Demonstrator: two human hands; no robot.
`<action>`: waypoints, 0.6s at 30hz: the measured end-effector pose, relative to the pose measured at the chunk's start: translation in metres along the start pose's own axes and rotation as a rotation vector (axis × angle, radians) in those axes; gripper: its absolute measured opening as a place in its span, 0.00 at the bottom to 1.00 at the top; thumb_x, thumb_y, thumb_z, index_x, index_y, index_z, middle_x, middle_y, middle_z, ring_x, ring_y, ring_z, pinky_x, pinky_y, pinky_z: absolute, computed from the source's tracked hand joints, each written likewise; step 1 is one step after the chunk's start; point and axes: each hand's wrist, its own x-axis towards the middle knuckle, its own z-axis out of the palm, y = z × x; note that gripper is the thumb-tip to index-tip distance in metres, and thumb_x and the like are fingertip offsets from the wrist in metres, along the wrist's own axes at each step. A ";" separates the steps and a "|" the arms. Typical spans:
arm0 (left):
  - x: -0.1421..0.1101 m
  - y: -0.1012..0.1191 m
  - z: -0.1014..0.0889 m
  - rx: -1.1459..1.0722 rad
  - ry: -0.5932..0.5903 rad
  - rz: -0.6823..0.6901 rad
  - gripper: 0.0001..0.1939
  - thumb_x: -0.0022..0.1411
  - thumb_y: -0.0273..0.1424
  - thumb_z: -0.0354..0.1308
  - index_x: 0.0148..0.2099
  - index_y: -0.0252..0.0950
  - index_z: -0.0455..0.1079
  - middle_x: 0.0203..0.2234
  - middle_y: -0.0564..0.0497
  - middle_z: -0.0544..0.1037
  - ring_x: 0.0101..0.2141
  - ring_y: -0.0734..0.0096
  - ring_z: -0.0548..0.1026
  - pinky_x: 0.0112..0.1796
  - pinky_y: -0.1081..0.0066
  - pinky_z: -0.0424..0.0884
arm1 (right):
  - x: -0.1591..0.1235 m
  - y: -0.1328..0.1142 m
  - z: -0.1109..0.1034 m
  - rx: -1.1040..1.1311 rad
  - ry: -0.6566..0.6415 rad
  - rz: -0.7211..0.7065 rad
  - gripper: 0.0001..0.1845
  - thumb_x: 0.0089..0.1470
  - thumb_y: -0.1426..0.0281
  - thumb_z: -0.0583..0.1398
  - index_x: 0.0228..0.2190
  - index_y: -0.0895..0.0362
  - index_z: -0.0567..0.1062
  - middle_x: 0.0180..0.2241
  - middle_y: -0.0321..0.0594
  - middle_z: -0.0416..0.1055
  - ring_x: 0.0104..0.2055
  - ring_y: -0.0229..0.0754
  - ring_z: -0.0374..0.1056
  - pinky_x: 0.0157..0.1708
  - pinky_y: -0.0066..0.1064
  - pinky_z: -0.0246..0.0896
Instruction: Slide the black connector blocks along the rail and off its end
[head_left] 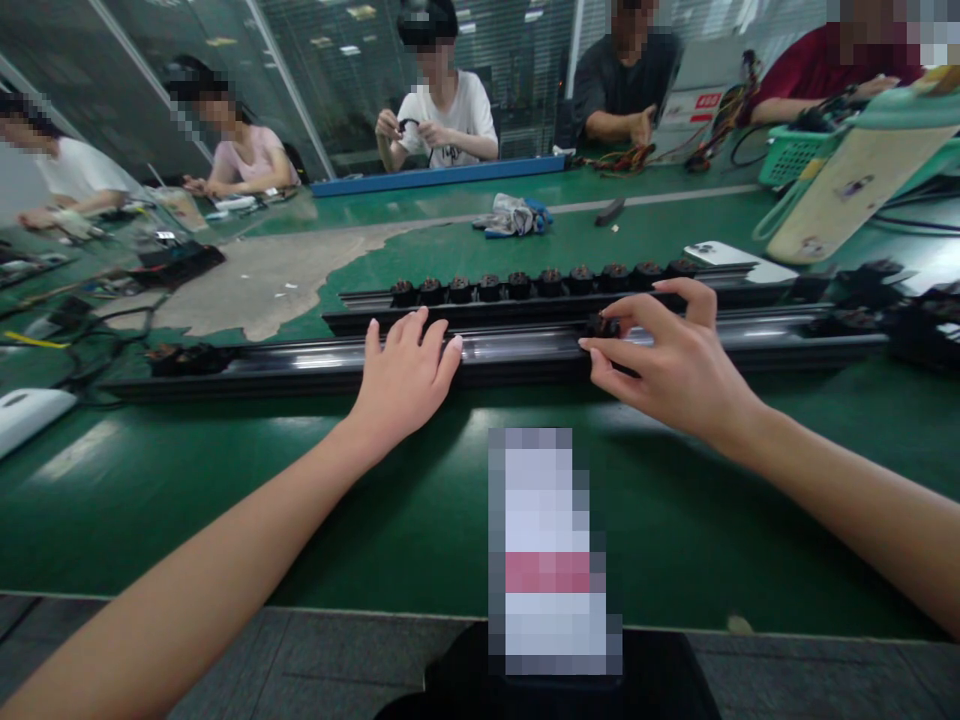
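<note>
Across the table lies a long black metal channel (517,345) with a shiny inner face. My left hand (409,370) rests flat on it, fingers spread. In my right hand (664,360), thumb and fingers pinch a small black round socket part (602,325) at the channel, right of the middle. Whether the part touches the channel cannot be made out. Behind, a second black channel (360,318) carries a row of several black socket parts (519,285). More dark parts (187,358) sit at the left end of the near channel, and others (851,318) at its right end.
The green table (300,540) has a worn grey patch (262,275) at left. Gloves (514,215), a white phone (739,262), a pale bottle (855,185) and a green basket (799,155) lie beyond the channels. Cables (67,345) run at left. Several people sit opposite.
</note>
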 end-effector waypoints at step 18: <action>0.000 0.002 -0.002 -0.001 -0.024 -0.010 0.27 0.77 0.39 0.38 0.66 0.33 0.65 0.67 0.36 0.65 0.67 0.48 0.63 0.67 0.37 0.49 | -0.004 0.006 0.000 -0.078 -0.078 -0.007 0.22 0.68 0.63 0.48 0.54 0.52 0.75 0.50 0.51 0.66 0.48 0.47 0.63 0.54 0.50 0.50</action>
